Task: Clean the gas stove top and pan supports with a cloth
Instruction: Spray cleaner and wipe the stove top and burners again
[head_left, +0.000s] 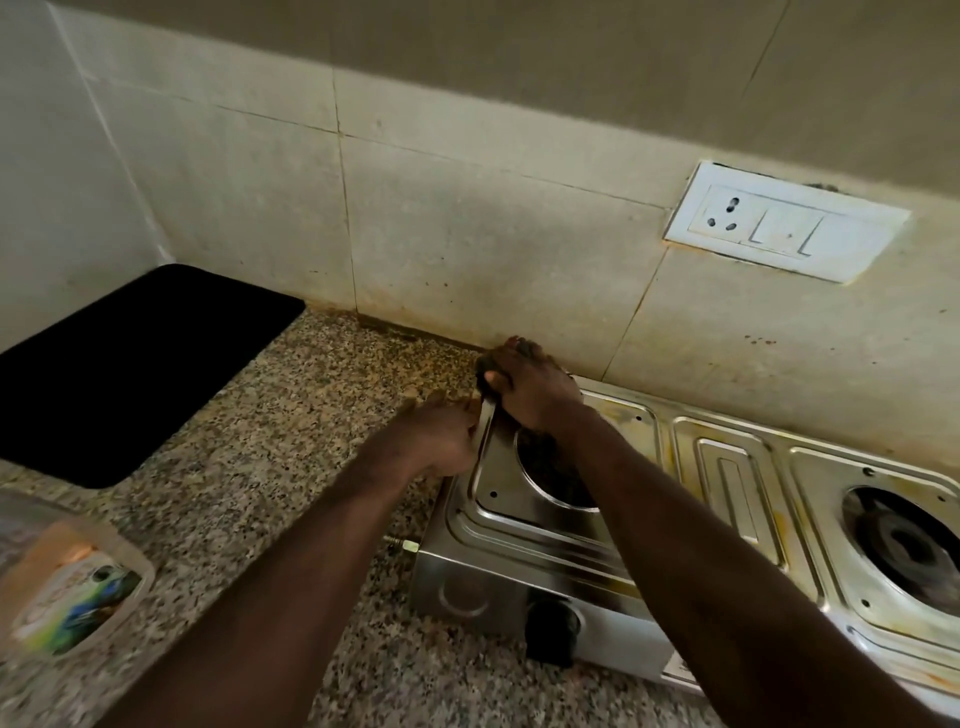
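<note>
A stainless steel two-burner gas stove stands on the granite counter against the wall. My right hand grips a dark cloth and presses it on the stove's far left corner. My left hand holds the stove top's left rim, fingers curled over the edge. My right forearm partly covers the left burner opening. The right burner lies bare, with yellowish stains around it. No pan supports are in view.
A black knob sticks out of the stove's front, and a gas inlet nozzle from its left side. A black mat lies in the far left corner. A blurred plastic container sits at front left. A white socket plate is on the wall.
</note>
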